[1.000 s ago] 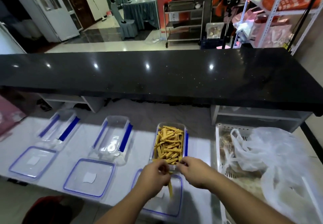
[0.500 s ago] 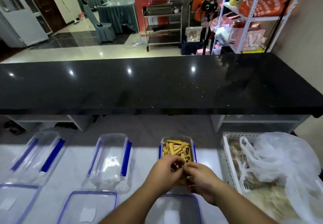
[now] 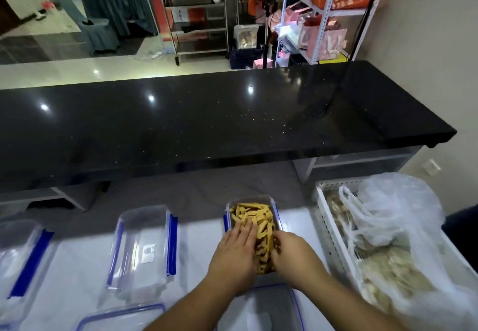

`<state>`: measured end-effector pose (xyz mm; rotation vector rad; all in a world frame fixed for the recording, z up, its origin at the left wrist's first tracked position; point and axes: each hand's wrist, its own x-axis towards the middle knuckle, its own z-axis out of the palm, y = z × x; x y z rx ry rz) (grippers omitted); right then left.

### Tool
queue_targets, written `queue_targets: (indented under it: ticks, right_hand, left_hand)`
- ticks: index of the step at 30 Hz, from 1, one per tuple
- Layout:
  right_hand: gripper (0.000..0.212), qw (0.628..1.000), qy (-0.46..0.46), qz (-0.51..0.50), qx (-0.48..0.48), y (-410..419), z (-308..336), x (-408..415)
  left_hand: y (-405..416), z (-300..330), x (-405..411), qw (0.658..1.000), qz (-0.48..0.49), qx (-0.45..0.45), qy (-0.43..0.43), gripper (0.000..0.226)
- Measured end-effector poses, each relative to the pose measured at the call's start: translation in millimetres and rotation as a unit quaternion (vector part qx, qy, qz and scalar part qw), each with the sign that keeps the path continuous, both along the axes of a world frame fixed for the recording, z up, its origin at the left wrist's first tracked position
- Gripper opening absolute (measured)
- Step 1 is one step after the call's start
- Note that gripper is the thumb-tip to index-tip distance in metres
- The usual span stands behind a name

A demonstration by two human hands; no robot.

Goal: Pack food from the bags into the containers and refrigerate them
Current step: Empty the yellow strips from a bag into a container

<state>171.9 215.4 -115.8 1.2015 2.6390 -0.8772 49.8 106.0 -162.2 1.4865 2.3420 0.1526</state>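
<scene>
A black counter (image 3: 207,123) spanned the frame's middle. At lower right, a white crate (image 3: 333,227) held plastic bags (image 3: 393,217) of food. An empty container (image 3: 142,248) sat lower left. The filled container (image 3: 254,198) sat lower centre; the left hand (image 3: 234,255) lay flat on its yellow strips (image 3: 258,217), fingers straight. Whether the right hand (image 3: 294,255) gripped strips could not be told.

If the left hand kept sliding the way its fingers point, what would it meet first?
The left hand lies flat on the yellow food strips, fingers pointing away from the person. It would probably plough through more strips, then reach the far wall of the filled container.
</scene>
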Motion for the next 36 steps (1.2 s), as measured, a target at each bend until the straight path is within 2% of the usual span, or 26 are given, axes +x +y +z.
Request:
queue_targets:
  ticks: [6,9,12,14,17,20,25,28,32,36]
  right_hand:
    - [0.036,0.996,-0.031,0.061,0.058,7.2,-3.9,1.8]
    - [0.043,0.995,-0.035,0.088,0.038,8.9,-8.2,-1.1]
    - [0.048,0.992,-0.037,0.109,0.057,10.9,-11.1,-2.6]
    - [0.053,0.991,-0.033,0.106,0.072,12.5,-12.7,-1.6]
    - [0.057,0.989,-0.061,0.125,0.044,16.1,-20.6,2.1]
    - [0.057,0.988,-0.066,0.139,0.025,18.5,-28.7,3.8]
    - [0.057,0.992,0.007,0.105,0.073,21.8,-25.1,-3.3]
    - [0.066,0.991,0.008,0.121,0.064,28.4,-27.7,-6.0]
    - [0.066,0.987,-0.034,0.148,0.051,35.5,-36.2,-5.6]
    - [0.061,0.985,-0.038,0.161,0.041,30.6,-41.6,3.4]
  left_hand:
    - [-7.5,0.2,3.2,0.996,0.011,0.084,0.000,0.067]
    - [-8.7,-7.3,5.7,0.998,-0.026,0.054,0.004,0.069]
    - [-2.5,-10.9,8.7,0.999,-0.017,0.022,0.027,0.072]
    - [0.9,-10.7,14.8,1.000,0.004,0.024,0.003,0.073]
    - [-7.5,-13.4,25.0,0.998,0.038,0.039,-0.015,0.076]
    - [-18.4,-13.0,31.0,0.999,0.028,0.006,-0.015,0.073]
    - [-4.7,1.6,5.2,0.994,0.096,0.051,0.001,0.066]
    - [6.3,6.9,-19.2,0.983,0.169,0.066,-0.032,0.069]
    - [12.0,5.3,-33.3,0.989,0.144,0.022,-0.032,0.072]
    - [1.4,-1.2,-20.6,0.995,0.098,0.008,-0.010,0.065]
